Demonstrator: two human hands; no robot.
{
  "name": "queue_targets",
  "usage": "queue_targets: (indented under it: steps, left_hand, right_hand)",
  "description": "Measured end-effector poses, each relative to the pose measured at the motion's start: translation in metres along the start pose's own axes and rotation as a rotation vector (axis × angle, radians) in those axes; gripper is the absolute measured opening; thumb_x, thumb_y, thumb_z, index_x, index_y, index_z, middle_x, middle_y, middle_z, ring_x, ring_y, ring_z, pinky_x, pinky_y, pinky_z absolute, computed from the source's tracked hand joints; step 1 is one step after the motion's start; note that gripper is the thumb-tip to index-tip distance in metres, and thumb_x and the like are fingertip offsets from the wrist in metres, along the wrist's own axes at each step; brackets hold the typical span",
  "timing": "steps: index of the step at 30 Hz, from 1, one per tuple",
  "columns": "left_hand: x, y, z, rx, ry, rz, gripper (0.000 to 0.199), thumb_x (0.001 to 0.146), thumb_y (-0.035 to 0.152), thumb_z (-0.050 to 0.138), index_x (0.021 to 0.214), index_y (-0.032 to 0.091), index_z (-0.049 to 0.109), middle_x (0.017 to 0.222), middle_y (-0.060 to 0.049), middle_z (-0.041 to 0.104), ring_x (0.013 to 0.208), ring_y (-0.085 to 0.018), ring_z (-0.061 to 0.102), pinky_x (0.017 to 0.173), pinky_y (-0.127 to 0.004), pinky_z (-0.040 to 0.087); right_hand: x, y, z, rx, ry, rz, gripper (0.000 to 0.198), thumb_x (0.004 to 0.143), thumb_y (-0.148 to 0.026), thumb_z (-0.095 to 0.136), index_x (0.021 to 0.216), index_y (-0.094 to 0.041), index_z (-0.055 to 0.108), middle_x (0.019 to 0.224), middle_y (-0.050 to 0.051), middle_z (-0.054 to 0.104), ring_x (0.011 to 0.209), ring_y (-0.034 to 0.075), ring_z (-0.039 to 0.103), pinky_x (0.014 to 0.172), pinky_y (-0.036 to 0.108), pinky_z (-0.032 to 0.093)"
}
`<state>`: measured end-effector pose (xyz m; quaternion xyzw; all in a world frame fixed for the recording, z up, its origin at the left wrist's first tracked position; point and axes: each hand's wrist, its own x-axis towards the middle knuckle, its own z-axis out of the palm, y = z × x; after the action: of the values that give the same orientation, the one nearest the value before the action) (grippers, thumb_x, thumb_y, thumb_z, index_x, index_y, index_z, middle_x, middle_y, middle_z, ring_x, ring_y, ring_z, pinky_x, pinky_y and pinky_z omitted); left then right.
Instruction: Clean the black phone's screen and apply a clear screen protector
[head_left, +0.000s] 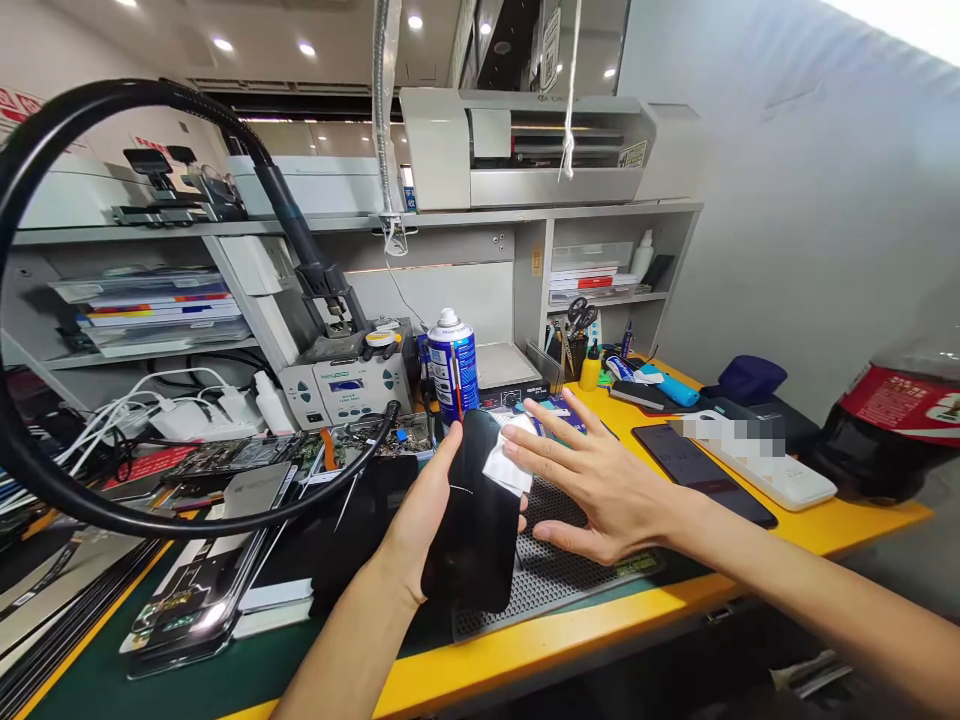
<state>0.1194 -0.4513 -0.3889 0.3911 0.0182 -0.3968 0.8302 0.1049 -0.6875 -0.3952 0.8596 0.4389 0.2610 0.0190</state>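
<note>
My left hand (420,510) is closed around a black phone (472,540), thumb along its left edge and fingertips showing at its right edge. The phone is tilted upright above the bench. A small white wipe (510,465) lies over its upper right part. My right hand (592,480) has its fingers stretched out and spread, with fingertips on the wipe and the thumb apart below. Under the phone is a grey perforated mat (555,585). Behind it stands a blue spray can (452,370) with a white cap.
A thick black hose (82,515) loops across the left, from a hot-air station (345,388). Circuit boards and phone parts crowd the left bench. On the right lie another phone (697,470), a white power strip (765,465) and a large cola bottle (900,410).
</note>
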Motion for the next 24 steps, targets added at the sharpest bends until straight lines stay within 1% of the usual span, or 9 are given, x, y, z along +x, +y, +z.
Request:
queue_targets:
  steps: [3, 7, 11, 13, 16, 18, 20, 21, 24]
  left_hand:
    - [0.001, 0.000, 0.000, -0.002, -0.007, 0.001, 0.064, 0.097, 0.064, 0.047, 0.107, 0.007, 0.074, 0.084, -0.015, 0.078, 0.064, -0.023, 0.073, 0.068, -0.033, 0.059]
    - [0.000, 0.001, 0.006, -0.003, 0.007, -0.005, 0.067, 0.099, 0.063, 0.043, 0.106, 0.004, 0.073, 0.087, -0.015, 0.078, 0.063, -0.023, 0.073, 0.065, -0.032, 0.059]
    - [-0.004, 0.004, 0.011, 0.007, 0.002, -0.065, 0.076, 0.100, 0.065, 0.035, 0.100, -0.002, 0.072, 0.075, -0.017, 0.075, 0.058, -0.024, 0.072, 0.060, -0.032, 0.058]
    - [-0.005, 0.005, 0.010, 0.006, -0.021, -0.078, 0.074, 0.100, 0.065, 0.037, 0.100, 0.000, 0.073, 0.075, -0.016, 0.075, 0.058, -0.025, 0.072, 0.058, -0.032, 0.058]
    - [-0.005, 0.004, 0.005, -0.031, -0.100, -0.066, 0.063, 0.098, 0.062, 0.046, 0.107, 0.006, 0.073, 0.087, -0.015, 0.077, 0.066, -0.025, 0.074, 0.064, -0.033, 0.058]
    - [-0.004, 0.004, 0.002, -0.062, -0.139, -0.067, 0.060, 0.098, 0.060, 0.049, 0.108, 0.005, 0.073, 0.088, -0.015, 0.077, 0.069, -0.025, 0.075, 0.067, -0.033, 0.059]
    - [-0.004, 0.003, 0.001, -0.081, -0.130, -0.061, 0.060, 0.098, 0.058, 0.051, 0.108, 0.003, 0.073, 0.087, -0.016, 0.077, 0.069, -0.024, 0.074, 0.068, -0.032, 0.060]
    - [-0.004, 0.002, 0.001, -0.088, -0.114, -0.050, 0.059, 0.098, 0.057, 0.053, 0.108, 0.002, 0.072, 0.087, -0.016, 0.077, 0.069, -0.024, 0.074, 0.068, -0.032, 0.060]
    - [-0.004, 0.001, 0.002, -0.084, -0.054, -0.019, 0.056, 0.096, 0.054, 0.059, 0.112, 0.002, 0.071, 0.091, -0.016, 0.077, 0.071, -0.023, 0.074, 0.071, -0.034, 0.062]
  right_hand:
    - [0.001, 0.006, -0.003, -0.030, -0.012, 0.035, 0.080, 0.095, -0.054, 0.053, 0.160, -0.015, 0.027, 0.166, 0.007, 0.027, 0.156, 0.035, 0.010, 0.123, 0.064, -0.007]
    - [0.002, 0.011, -0.007, -0.047, -0.003, 0.069, 0.082, 0.095, -0.053, 0.054, 0.161, -0.015, 0.024, 0.166, 0.006, 0.026, 0.156, 0.034, 0.008, 0.123, 0.063, -0.007]
    - [0.000, 0.014, -0.010, -0.015, 0.003, 0.115, 0.084, 0.094, -0.053, 0.056, 0.162, -0.016, 0.022, 0.166, 0.008, 0.029, 0.156, 0.034, 0.008, 0.123, 0.064, -0.005]
    - [-0.002, 0.016, -0.010, 0.023, -0.003, 0.154, 0.086, 0.093, -0.053, 0.058, 0.162, -0.018, 0.021, 0.165, 0.010, 0.031, 0.156, 0.035, 0.009, 0.122, 0.066, -0.003]
    - [-0.007, 0.020, -0.009, 0.104, 0.015, 0.216, 0.087, 0.092, -0.052, 0.060, 0.162, -0.020, 0.021, 0.164, 0.012, 0.033, 0.155, 0.035, 0.011, 0.121, 0.067, 0.000]
    - [-0.011, 0.024, -0.010, 0.261, 0.056, 0.305, 0.083, 0.090, -0.045, 0.063, 0.161, -0.022, 0.027, 0.164, 0.009, 0.033, 0.156, 0.033, 0.010, 0.122, 0.065, -0.003]
    - [-0.016, 0.029, -0.012, 0.559, 0.118, 0.470, 0.080, 0.085, -0.036, 0.067, 0.158, -0.025, 0.037, 0.164, 0.005, 0.033, 0.156, 0.031, 0.010, 0.124, 0.059, -0.005]
    - [-0.018, 0.033, -0.013, 0.712, 0.145, 0.555, 0.078, 0.083, -0.032, 0.068, 0.156, -0.026, 0.041, 0.164, 0.004, 0.033, 0.156, 0.030, 0.013, 0.125, 0.058, -0.002]
    - [-0.023, 0.044, -0.017, 1.000, 0.177, 0.736, 0.073, 0.079, -0.027, 0.063, 0.151, -0.026, 0.049, 0.160, 0.004, 0.042, 0.148, 0.032, 0.035, 0.122, 0.057, 0.023]
